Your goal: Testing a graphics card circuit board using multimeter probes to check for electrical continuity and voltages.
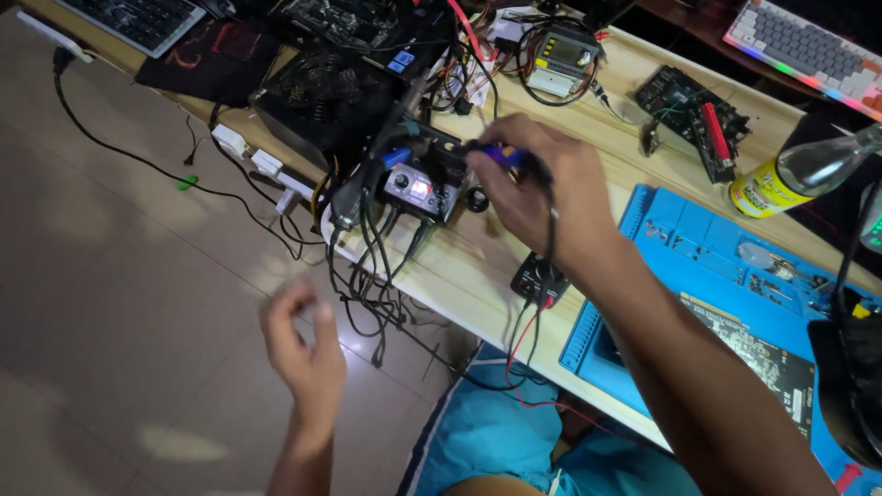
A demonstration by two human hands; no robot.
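A slim blue-handled soldering iron (pixel 503 154) is being gripped by the right hand (pixel 537 188) above the small black soldering station (pixel 421 184) on the wooden bench (pixel 478 266). The left hand (pixel 303 344) is being held empty, loosely curled, over the floor. Tangled black cables (pixel 367 276) are crowding the bench edge.
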